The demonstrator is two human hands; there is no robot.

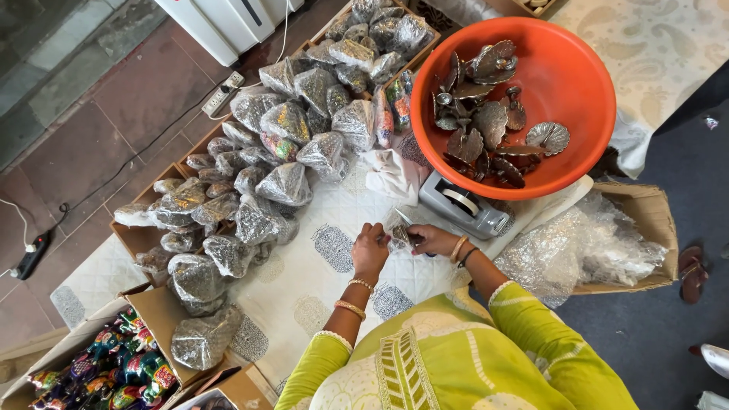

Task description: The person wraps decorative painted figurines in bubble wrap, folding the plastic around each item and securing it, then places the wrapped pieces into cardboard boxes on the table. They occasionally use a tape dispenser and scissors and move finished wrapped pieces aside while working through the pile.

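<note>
— Left hand?
— Curled shut, fingers pinching one edge of a small bubble-wrapped packet. Resting on the printed white cloth.

— And the right hand?
— Closed too, gripping the other side of that same packet. Held between both hands, just above the cloth. Cannot tell what sits inside the wrap.

— Just beyond the right hand?
— A grey tape dispenser, near the fingers, not touching. Past that, a big orange basin full of dark metal shell-shaped pieces.

— Off to the right of it?
— An open cardboard box stuffed with loose bubble wrap, near the right forearm.

— Out from the left hand?
— A heap of wrapped bundles, spread across the cloth and over shallow cardboard trays. Nearest bundles well apart from the knuckles, bare cloth between.

— Farther out?
— Low on the left side, a carton of brightly painted figurines. Beyond the heap, a white power strip on the reddish floor.

— Anything blocking the hands?
— Only the dispenser close ahead.
</note>
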